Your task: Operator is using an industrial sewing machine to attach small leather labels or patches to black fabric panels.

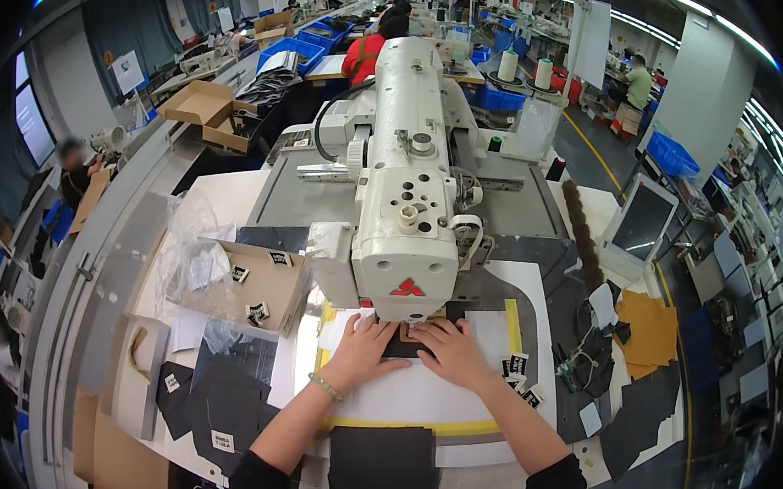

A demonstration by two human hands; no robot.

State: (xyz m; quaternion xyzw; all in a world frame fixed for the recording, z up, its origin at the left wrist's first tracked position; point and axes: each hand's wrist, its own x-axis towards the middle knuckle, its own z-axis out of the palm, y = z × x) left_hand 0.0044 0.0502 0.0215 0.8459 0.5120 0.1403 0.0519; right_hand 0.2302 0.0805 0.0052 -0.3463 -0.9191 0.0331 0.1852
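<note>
A large white industrial sewing machine (412, 182) stands in front of me, its head above my hands. Below the head lies a small dark fabric piece (399, 347) with a tan patch or frame at its middle, partly hidden by my fingers and the machine. My left hand (364, 351) lies flat at its left edge, fingers stretched forward. From the right, my right hand (454, 352) rests on it with fingers spread, their tips close under the machine head. Under both hands is a white sheet (453, 396) bordered with yellow tape.
Small black-and-white labels (517, 369) lie right of the sheet. An open cardboard box (221, 300) with more labels and clear plastic stands left. Dark fabric pieces (383, 469) are stacked at the near edge. A screen (644, 218) and mustard cloth (647, 331) sit right. Other people work farther off.
</note>
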